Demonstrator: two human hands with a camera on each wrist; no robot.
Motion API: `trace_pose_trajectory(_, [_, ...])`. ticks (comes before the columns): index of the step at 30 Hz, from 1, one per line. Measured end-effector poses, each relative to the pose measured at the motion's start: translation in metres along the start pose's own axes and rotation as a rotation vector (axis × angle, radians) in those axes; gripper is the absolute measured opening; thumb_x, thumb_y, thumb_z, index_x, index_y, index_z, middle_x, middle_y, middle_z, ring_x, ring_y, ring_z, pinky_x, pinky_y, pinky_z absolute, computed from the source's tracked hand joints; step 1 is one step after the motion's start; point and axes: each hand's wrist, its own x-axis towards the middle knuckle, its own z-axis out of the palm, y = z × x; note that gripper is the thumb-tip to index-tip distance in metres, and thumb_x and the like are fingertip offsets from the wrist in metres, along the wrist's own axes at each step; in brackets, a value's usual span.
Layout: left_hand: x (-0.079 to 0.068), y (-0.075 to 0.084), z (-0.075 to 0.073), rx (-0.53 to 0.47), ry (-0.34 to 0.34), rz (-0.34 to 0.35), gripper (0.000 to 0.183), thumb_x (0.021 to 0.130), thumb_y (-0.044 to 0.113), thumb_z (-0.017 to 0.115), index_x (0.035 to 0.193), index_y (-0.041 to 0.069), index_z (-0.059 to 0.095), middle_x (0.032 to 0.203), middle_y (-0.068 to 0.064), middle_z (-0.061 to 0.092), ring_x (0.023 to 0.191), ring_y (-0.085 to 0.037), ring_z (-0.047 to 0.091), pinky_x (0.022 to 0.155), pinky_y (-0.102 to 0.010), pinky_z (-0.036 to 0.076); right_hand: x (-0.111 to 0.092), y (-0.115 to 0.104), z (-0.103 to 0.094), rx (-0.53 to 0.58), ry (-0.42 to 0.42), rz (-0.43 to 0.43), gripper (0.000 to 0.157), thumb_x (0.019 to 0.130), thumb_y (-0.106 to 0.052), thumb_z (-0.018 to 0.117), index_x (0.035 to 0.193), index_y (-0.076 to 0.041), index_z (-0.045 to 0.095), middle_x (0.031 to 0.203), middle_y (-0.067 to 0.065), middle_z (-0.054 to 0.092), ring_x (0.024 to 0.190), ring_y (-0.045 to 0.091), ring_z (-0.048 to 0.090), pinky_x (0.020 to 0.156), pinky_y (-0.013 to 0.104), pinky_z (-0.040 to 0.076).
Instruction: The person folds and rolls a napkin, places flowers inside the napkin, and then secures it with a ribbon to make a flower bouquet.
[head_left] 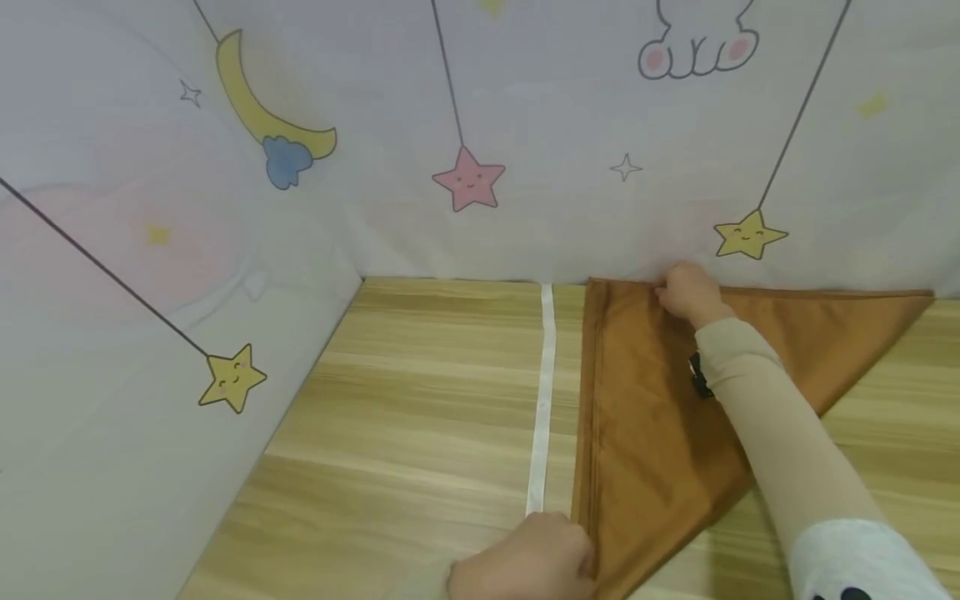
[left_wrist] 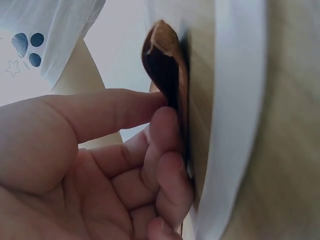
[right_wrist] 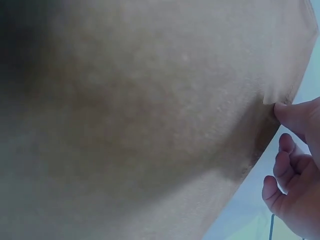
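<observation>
A: Where's the cloth (head_left: 637,467)?

B: On the table (head_left: 420,392), right of the white strip (head_left: 546,375). A narrow gap runs between the strip and the cloth's left edge.

A: And the fingers?

B: The left hand (head_left: 525,560), by the strip's near end, has thumb and forefinger clamped on the cloth's edge, the others curled beside them. The right hand (head_left: 688,293), right of the strip's far end, pinches the far edge; its forefinger seems to be behind the cloth, and the other fingers are loosely bent, off it.

A: How would you do this well?

B: I'd draw both grips gently taut together, keeping the left edge in line with the strip. Pinch every layer, not just the top one; how many each hand has, I can't tell. A light touch should do, as thin stuff like this probably creases easily.

A: How does it look?

B: Orange-brown, plain, faintly shiny, lying as a folded triangle. The side facing the strip shows doubled lines where layers don't quite meet. The slanted side runs from the far right corner towards the strip's near end. Soft wrinkles cross the middle, and by the left hand the edge curls into a small loop.
</observation>
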Motion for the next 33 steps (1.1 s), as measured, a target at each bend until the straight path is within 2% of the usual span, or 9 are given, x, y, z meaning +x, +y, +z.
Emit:
trace_pose_trajectory(6, [-0.001,-0.001,-0.001,-0.009,0.008,-0.005,0.037,0.077,0.016,0.068,0.046,0.018,0.047,0.051,0.011,0.043,0.049,-0.003,0.039,0.044,-0.019,0.036,0.005,-0.001,-0.005,0.065,-0.006,0.003,0.033,0.095,-0.011,0.047,0.116,0.009,0.062,0.122,0.03,0.057,0.113,0.047,0.052,0.094,0.057,0.042])
trace_pose_trajectory(13, [0.001,-0.003,-0.003,-0.057,0.007,-0.007,0.036,0.074,0.016,0.069,0.045,0.018,0.047,0.049,0.011,0.04,0.047,-0.004,0.036,0.041,-0.02,0.035,0.01,-0.004,-0.011,0.081,0.006,-0.017,0.031,0.094,-0.011,0.049,0.113,0.009,0.063,0.117,0.029,0.061,0.108,0.044,0.055,0.092,0.054,0.043])
trace_pose_trajectory(18, [0.001,-0.003,-0.003,-0.143,-0.002,-0.044,0.038,0.073,0.015,0.068,0.046,0.017,0.042,0.046,0.011,0.033,0.042,-0.006,0.032,0.035,-0.024,0.032,0.011,-0.009,-0.012,0.092,-0.001,0.0,0.032,0.095,-0.012,0.049,0.114,0.009,0.063,0.117,0.029,0.06,0.106,0.044,0.056,0.091,0.054,0.044])
trace_pose_trajectory(24, [0.002,-0.003,-0.002,-0.185,-0.019,-0.077,0.037,0.075,0.016,0.067,0.048,0.017,0.042,0.045,0.012,0.032,0.039,-0.006,0.031,0.034,-0.023,0.03,0.014,-0.01,-0.012,0.108,-0.003,0.02,0.033,0.095,-0.015,0.05,0.116,0.007,0.062,0.12,0.028,0.059,0.108,0.045,0.054,0.09,0.056,0.043])
trace_pose_trajectory(27, [0.003,-0.004,-0.001,-0.19,-0.023,-0.092,0.038,0.075,0.015,0.067,0.048,0.017,0.041,0.044,0.011,0.031,0.04,-0.006,0.029,0.034,-0.023,0.028,0.014,-0.011,-0.013,0.107,-0.001,0.022,0.032,0.094,-0.015,0.051,0.115,0.007,0.063,0.12,0.028,0.059,0.108,0.046,0.054,0.09,0.057,0.042])
trace_pose_trajectory(33, [0.004,-0.005,0.001,-0.137,0.001,-0.086,0.034,0.073,0.015,0.068,0.049,0.017,0.044,0.046,0.01,0.036,0.042,-0.006,0.033,0.036,-0.024,0.033,0.016,-0.013,-0.012,0.086,-0.004,0.037,0.031,0.095,-0.016,0.05,0.113,0.006,0.064,0.119,0.028,0.059,0.109,0.047,0.053,0.092,0.058,0.042])
